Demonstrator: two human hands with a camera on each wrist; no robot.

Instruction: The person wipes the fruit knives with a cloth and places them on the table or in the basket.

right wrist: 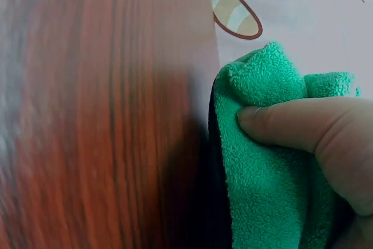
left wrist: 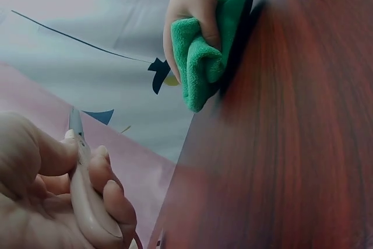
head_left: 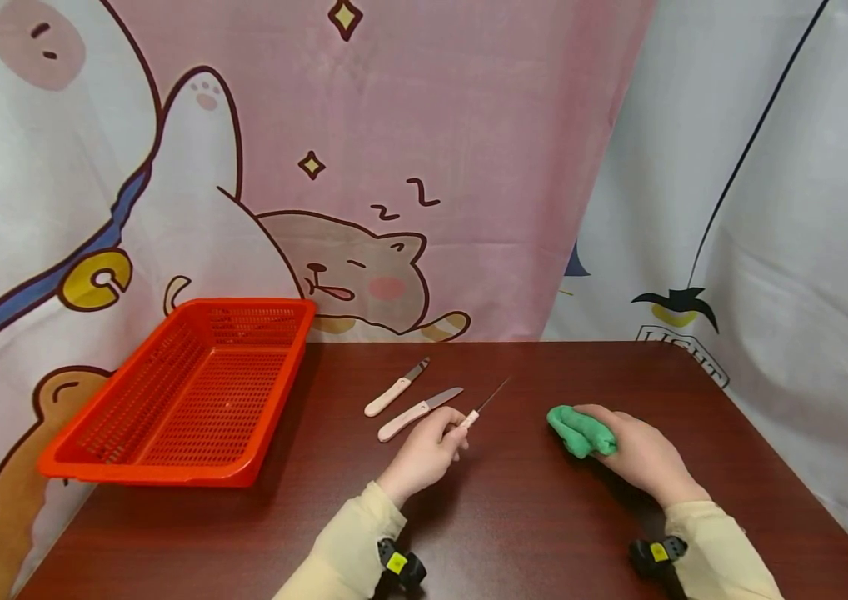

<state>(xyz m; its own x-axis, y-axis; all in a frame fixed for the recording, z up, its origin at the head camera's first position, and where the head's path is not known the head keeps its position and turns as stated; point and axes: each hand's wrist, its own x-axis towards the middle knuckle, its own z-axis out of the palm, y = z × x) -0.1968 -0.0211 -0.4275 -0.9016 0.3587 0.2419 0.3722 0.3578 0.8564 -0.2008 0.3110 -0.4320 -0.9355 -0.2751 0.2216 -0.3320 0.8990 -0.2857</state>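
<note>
My left hand [head_left: 427,457] grips a small knife [head_left: 478,410] by its pale handle, the thin blade pointing up and away to the right in the head view. The left wrist view shows the knife handle [left wrist: 90,202] lying between thumb and curled fingers. My right hand [head_left: 637,450] holds a bunched green cloth [head_left: 580,430] close over the table, its thumb pressed on the fuzzy fabric in the right wrist view. Beyond the left hand, two more pale-handled knives [head_left: 415,416] [head_left: 394,392] lie side by side on the table, blades toward the upper right.
A red plastic basket [head_left: 244,477] with perforated walls stands at the left of the dark wooden table [head_left: 536,533]. Behind the table hangs a curtain [head_left: 484,167] with cartoon animals, reaching the table's back edge and right side.
</note>
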